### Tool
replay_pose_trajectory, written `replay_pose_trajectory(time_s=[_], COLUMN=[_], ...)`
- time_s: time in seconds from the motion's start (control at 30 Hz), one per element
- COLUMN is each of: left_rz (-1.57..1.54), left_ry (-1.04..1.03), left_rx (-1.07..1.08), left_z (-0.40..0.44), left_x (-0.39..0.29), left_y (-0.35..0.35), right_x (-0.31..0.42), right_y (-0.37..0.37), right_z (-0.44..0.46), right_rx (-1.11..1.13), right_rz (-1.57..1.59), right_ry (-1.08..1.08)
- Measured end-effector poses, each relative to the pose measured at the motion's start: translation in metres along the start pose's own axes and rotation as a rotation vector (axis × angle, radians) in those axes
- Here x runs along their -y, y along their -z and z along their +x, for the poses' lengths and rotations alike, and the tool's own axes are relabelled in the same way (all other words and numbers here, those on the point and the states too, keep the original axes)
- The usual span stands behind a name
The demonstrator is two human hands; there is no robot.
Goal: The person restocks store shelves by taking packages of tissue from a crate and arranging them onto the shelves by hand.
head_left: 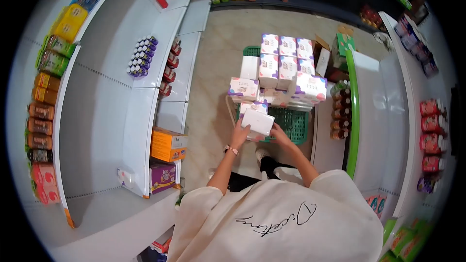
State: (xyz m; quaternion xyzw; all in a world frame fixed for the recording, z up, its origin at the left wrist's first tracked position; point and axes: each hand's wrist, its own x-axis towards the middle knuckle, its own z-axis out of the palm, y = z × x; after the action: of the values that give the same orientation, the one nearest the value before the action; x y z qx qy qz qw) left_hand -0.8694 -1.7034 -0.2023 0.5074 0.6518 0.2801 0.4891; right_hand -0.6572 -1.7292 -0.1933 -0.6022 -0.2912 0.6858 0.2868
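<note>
Between my hands is a white tissue pack [257, 122], tilted slightly, above the near side of a green crate [297, 123]. My left hand [240, 133] grips its left side, a bracelet at the wrist. My right hand [280, 135] holds its right edge, with the fingertips partly hidden. Just beyond the pack, stacked white packs with purple and blue patterns [286, 70] rise from the crate, several of them in rows.
Shelves [107, 63] on the left hold a cluster of small bottles [142, 57], an orange box [168, 144] and a purple box [162, 176]. On the right, a green-edged shelf [353, 111] stands near bottles [341, 111]. Behind the stack are cardboard boxes [321, 56].
</note>
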Motion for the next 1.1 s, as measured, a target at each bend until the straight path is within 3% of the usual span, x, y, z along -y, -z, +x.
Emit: replay_pose_trajectory(time_s=[0.03, 0.13, 0.33, 0.47, 0.67, 0.7, 0.93, 1.1], left_rz=[0.022, -0.214, -0.417, -0.654, -0.715, -0.640, -0.949, -0.955], left_ry=[0.037, -0.161, 0.046, 0.271, 0.180, 0.188, 0.404, 0.513], left_rx=[-0.020, -0.164, -0.401, -0.505, -0.925, -1.038, -1.195, -1.168], left_z=[0.001, -0.036, -0.175, -0.236, -0.283, -0.287, -0.332, -0.360], left_x=[-0.003, 0.003, -0.011, -0.012, 0.068, 0.083, 0.163, 0.231], left_y=[-0.002, 0.002, 0.026, 0.062, 0.097, 0.104, 0.193, 0.281], right_x=[0.006, 0.027, 0.035, 0.013, -0.004, -0.012, -0.075, -0.143], right_y=[-0.007, -0.028, -0.080, -0.130, -0.248, -0.270, -0.432, -0.546], right_z=[0.000, -0.028, -0.083, -0.078, -0.079, -0.076, -0.077, -0.052], right_rx=[0.035, 0.057, 0.313, 0.563, 0.860, 0.936, 1.048, 1.060], right_rz=[0.020, 0.020, 0.037, -0.234, -0.475, -0.439, -0.690, -0.806], right_ry=[0.017, 0.039, 0.063, -0.018, -0.114, -0.052, -0.091, -0.120])
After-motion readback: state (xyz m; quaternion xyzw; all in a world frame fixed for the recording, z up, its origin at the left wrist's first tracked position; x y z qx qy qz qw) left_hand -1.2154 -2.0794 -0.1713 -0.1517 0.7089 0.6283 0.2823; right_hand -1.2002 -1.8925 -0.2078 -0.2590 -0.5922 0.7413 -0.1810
